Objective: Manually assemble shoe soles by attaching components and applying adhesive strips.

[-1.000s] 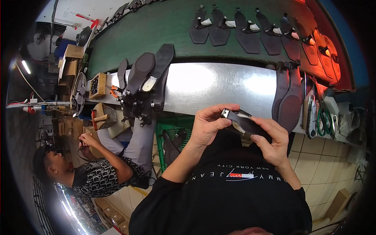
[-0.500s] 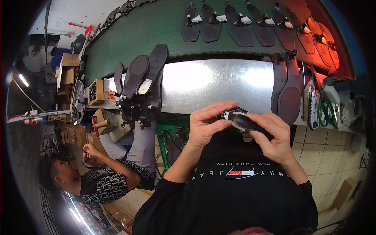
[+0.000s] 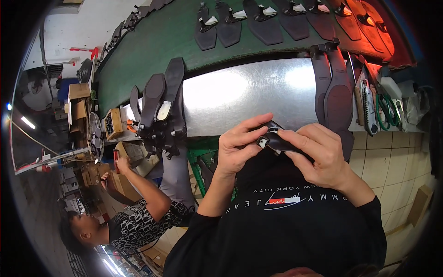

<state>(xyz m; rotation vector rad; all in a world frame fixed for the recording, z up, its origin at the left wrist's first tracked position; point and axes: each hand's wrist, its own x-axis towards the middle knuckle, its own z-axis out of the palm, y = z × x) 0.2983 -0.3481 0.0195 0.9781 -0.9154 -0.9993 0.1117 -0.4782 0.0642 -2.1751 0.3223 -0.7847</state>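
Observation:
A black sandal (image 3: pixel 287 145) with a whitish tab at one end is held in front of my chest, near the front edge of the metal plate. My left hand (image 3: pixel 237 147) pinches its tabbed end between thumb and fingers. Wrapped round the other end, my right hand (image 3: pixel 320 154) presses its thumb and fingertips near the strap. The fingers cover much of the sandal. Beyond my right hand, dark soles (image 3: pixel 339 92) lie on the plate's right end. To the left is a heap of soles with black straps (image 3: pixel 159 124).
The shiny metal plate (image 3: pixel 244 97) borders a green belt (image 3: pixel 138 60) carrying a row of strapped soles (image 3: pixel 260 23). Green scissors (image 3: pixel 382 111) and a cutter (image 3: pixel 369 111) lie at right. A co-worker (image 3: pixel 143 212) sits at left, one hand at a red-ended tool. A green crate (image 3: pixel 196 168) stands below.
The sandal has tilted in my hands, and my left fingers have shifted over its tabbed end. The co-worker has reached toward the red-ended tool. The whole view has shifted slightly.

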